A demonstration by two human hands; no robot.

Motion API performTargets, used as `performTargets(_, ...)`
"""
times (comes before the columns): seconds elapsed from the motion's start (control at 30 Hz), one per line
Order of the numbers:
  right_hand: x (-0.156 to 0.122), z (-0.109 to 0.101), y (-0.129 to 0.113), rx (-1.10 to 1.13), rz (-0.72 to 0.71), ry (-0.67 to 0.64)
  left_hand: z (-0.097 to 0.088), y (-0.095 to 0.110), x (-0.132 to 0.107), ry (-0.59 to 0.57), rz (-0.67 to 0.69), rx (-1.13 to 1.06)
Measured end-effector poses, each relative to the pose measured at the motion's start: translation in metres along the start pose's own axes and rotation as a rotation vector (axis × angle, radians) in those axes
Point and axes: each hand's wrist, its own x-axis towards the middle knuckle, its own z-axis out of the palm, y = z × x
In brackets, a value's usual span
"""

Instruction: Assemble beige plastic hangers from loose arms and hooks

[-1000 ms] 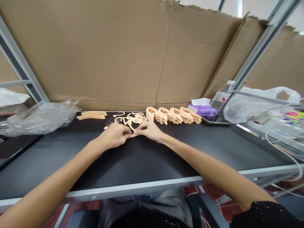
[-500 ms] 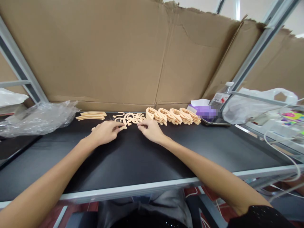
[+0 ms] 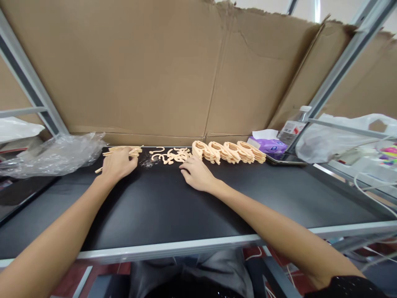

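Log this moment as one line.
left hand: at pale strips, one strip end jutting out | right hand: near loose curved pieces, no held piece visible

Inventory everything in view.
Straight strips: several, tan, back left
Curved pieces: many, tan, back centre heap
Looped stacks: four, tan, right of heap
Tissue pack: one, purple, back right
Bottle: one, clear, beside tissue pack
Carrier bag: one, white, far right
Plastic wrap: one, clear, far left
Cardboard: count unclear, brown, behind table
Table: one, black, centre
Metal posts: at least two, grey, sides
Left hand: one, bare, at strips
Right hand: one, bare, by heap
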Motion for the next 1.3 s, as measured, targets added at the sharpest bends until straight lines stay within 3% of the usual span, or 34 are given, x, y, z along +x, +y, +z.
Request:
performTargets(0.4, 0.000, -0.001, -0.002, 0.007, 0.005, -0.023, 0.015, -0.011, 0.008, -0.102, 0.116, -0.003)
performTargets(0.77, 0.001, -0.002, -0.003, -0.014, 0.005, -0.043, 0.012, -0.006, 0.008, -0.092, 0.078, -0.004)
performTargets(1.0, 0.001, -0.002, -0.003, -0.001, 0.009, -0.035, -0.002, 0.006, 0.006, -0.021, 0.026, -0.394)
performTargets(1.1, 0.001, -0.001, -0.002, 0.007, 0.005, -0.025, 0.001, 0.004, 0.005, 0.021, 0.039, -0.297)
performTargets(1.2, 0.001, -0.001, -0.002, 0.011, 0.002, -0.028, 0.003, 0.002, 0.005, -0.040, 0.075, -0.186)
performTargets(1.3, 0.001, -0.001, -0.001, 0.013, 0.002, -0.029, 0.000, 0.007, 0.003, -0.055, 0.117, -0.248)
